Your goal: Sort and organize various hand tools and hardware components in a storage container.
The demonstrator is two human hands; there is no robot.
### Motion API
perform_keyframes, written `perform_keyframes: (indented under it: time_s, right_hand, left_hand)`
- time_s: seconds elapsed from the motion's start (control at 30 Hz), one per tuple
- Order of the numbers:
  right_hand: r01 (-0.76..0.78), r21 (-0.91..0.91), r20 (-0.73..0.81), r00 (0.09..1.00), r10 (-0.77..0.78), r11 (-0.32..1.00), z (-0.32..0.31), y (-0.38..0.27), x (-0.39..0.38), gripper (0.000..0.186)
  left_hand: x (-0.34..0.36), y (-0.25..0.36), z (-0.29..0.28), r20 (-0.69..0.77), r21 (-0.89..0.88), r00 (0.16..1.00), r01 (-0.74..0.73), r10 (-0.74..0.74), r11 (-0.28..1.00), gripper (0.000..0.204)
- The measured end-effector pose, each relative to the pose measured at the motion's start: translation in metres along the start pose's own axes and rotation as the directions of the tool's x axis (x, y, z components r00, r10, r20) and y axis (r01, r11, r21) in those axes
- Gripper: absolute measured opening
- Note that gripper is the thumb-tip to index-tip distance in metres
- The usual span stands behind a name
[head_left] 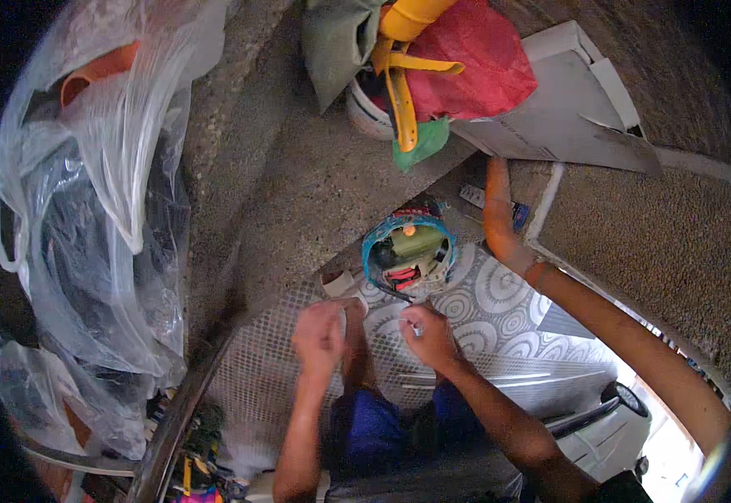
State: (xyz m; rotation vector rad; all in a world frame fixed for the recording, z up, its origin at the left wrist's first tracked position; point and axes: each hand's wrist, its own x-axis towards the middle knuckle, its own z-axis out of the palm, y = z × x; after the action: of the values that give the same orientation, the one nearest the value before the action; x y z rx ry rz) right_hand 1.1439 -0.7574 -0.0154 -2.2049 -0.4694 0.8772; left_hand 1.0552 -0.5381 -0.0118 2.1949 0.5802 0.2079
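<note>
My left hand is above my left knee with its fingers curled in and slightly blurred. What it holds, if anything, does not show. On the right, my right hand is closed in a pinch, and anything between thumb and finger is too small to name. Just beyond it stands a round basket with a blue rim. Inside are an olive-green object, red-handled tools and a small orange ball-like piece. A thin dark strip lies at the basket's near edge, close to my right hand.
Clear plastic bags hang at the left. An orange pipe slants along the right side. Rough concrete rises beyond the basket, with a yellow pipe piece, a red sack and flattened cardboard at the far side.
</note>
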Motion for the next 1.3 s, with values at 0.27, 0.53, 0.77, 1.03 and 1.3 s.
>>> perform_keyframes:
  time_s: [0.27, 0.53, 0.77, 1.03, 1.3]
  right_hand:
    - [-0.332, 0.178, -0.186, 0.913, 0.363, 0.926, 0.005, 0.062, -0.022, 0.015]
    - [-0.578, 0.755, 0.265, 0.702, 0.661, 0.311, 0.015, 0.102, -0.008, 0.035]
    - [-0.587, 0.805, 0.487, 0.571, 0.661, -0.086, 0.041, 0.063, 0.017, 0.052]
    - [-0.239, 0.971, 0.121, 0.499, 0.858, 0.002, 0.12, 0.107, 0.023, 0.028]
    - [-0.059, 0.827, -0.542, 0.177, 0.821, 0.559, 0.113, 0.082, 0.04, 0.018]
  left_hand:
    - [0.048, 0.023, 0.14, 0.271, -0.038, 0.959, -0.076, 0.083, 0.996, 0.026]
    - [0.055, 0.046, 0.138, 0.068, -0.089, 0.985, -0.151, 0.157, 0.985, 0.029]
    - [0.071, 0.027, 0.08, 0.041, 0.042, 0.991, -0.126, 0.124, 0.991, 0.031]
    - [0.156, 0.028, 0.125, 0.511, 0.055, 0.781, -0.446, 0.359, 0.893, 0.043]
    - [0.165, 0.016, 0.135, 0.664, 0.047, 0.746, -0.125, 0.062, 0.991, 0.03]
